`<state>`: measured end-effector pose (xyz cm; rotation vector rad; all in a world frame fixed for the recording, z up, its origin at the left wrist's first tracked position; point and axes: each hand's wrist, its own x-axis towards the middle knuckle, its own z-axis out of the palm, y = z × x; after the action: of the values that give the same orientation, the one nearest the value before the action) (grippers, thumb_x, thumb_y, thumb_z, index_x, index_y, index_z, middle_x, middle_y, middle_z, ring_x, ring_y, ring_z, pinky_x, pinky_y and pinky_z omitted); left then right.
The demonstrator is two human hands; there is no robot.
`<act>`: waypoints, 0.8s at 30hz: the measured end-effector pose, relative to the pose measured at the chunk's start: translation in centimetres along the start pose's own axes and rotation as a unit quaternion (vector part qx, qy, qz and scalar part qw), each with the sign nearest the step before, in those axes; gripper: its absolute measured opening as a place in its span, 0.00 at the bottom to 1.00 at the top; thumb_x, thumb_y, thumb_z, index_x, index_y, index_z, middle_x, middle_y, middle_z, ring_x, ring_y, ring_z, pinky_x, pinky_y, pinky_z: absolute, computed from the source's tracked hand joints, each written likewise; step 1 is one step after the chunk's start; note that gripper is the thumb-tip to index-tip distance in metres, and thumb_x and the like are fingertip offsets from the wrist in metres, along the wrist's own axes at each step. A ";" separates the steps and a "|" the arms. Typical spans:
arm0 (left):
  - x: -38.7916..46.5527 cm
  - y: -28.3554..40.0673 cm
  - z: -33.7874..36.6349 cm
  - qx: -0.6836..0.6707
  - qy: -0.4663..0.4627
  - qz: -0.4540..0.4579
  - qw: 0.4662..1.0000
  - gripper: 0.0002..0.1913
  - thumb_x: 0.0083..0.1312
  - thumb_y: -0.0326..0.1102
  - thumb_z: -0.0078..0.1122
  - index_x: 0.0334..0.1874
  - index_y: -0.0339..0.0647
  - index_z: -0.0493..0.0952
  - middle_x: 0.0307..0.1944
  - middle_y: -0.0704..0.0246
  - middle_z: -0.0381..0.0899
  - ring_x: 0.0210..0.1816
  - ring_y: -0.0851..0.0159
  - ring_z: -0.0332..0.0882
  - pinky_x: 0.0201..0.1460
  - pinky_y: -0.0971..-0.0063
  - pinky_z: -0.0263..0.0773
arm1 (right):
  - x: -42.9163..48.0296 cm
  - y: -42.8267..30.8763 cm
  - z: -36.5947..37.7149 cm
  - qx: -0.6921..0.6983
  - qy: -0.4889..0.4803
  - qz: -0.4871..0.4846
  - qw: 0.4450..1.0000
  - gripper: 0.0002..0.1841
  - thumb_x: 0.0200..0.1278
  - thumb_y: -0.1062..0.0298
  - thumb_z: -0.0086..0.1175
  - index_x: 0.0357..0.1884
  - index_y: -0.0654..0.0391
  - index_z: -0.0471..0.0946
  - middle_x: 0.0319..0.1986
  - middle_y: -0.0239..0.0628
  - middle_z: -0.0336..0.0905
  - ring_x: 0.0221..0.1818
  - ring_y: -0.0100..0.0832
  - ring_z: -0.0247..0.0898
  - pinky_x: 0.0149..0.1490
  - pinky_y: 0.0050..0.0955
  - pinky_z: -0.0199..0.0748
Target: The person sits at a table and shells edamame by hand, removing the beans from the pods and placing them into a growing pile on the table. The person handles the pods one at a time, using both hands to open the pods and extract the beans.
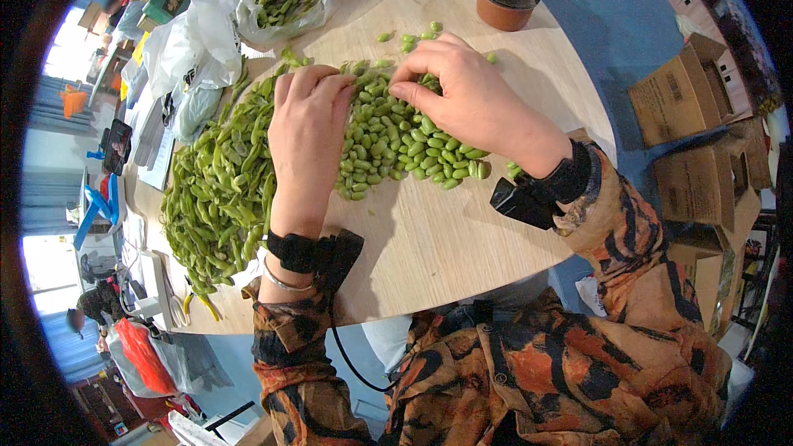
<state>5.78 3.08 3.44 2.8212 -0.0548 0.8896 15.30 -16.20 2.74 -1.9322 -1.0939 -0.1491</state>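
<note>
My left hand [310, 118] hovers at the right side of a big heap of green soybean pods [223, 198], its fingers bent down. What its fingertips may hold is hidden behind the hand. A pile of shelled green soybeans [372, 142] spreads between and below both hands on the light wooden table [446, 248]. Over the far right of that pile is my right hand [464, 96], thumb and forefinger drawn close together; whether a bean is between them does not show. Several loose beans [409, 40] lie just beyond it.
A clear plastic bag [248, 12] holding more pods stands at the back. Near the far edge is a glass with dark liquid [508, 6]. Yellow-handled pliers [204, 303] and a white power strip [155, 288] lie at left. Cardboard boxes [675, 99] stand right of the table.
</note>
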 end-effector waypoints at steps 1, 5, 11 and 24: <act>0.0 0.1 -0.2 -0.027 0.012 -0.007 1.000 0.06 0.65 0.31 0.67 0.42 0.42 0.86 0.44 0.68 0.83 0.49 0.57 0.78 0.52 0.64 0.76 | 0.0 0.0 0.0 0.005 0.015 -0.009 1.000 0.12 0.63 0.62 0.64 0.40 0.60 0.85 0.37 0.46 0.84 0.48 0.50 0.75 0.56 0.45 0.74; -0.2 1.4 -0.9 -0.159 0.029 -0.060 0.985 0.05 0.67 0.30 0.67 0.43 0.39 0.85 0.42 0.65 0.83 0.43 0.59 0.80 0.47 0.68 0.75 | 0.3 0.0 0.6 -0.012 0.070 -0.063 0.995 0.13 0.63 0.63 0.64 0.44 0.59 0.83 0.38 0.45 0.84 0.50 0.50 0.75 0.58 0.45 0.73; -0.8 2.8 -1.6 -0.243 0.002 -0.107 0.964 0.05 0.70 0.31 0.65 0.45 0.39 0.84 0.40 0.64 0.81 0.36 0.62 0.79 0.39 0.68 0.75 | 0.1 -0.2 0.1 0.023 -0.037 -0.056 0.997 0.11 0.65 0.65 0.62 0.43 0.61 0.82 0.38 0.46 0.81 0.49 0.50 0.75 0.55 0.44 0.74; -1.5 3.4 -2.6 -0.239 -0.098 -0.148 0.955 0.14 0.78 0.38 0.55 0.36 0.35 0.74 0.26 0.59 0.70 0.28 0.55 0.70 0.34 0.66 0.69 | -0.1 -1.4 -0.3 -0.010 -0.032 -0.147 0.988 0.09 0.58 0.72 0.65 0.41 0.61 0.83 0.34 0.42 0.79 0.42 0.46 0.75 0.46 0.40 0.76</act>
<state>2.78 0.18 5.20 2.3660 0.1104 0.4523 14.28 -16.24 3.75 -1.7944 -1.4236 -0.2622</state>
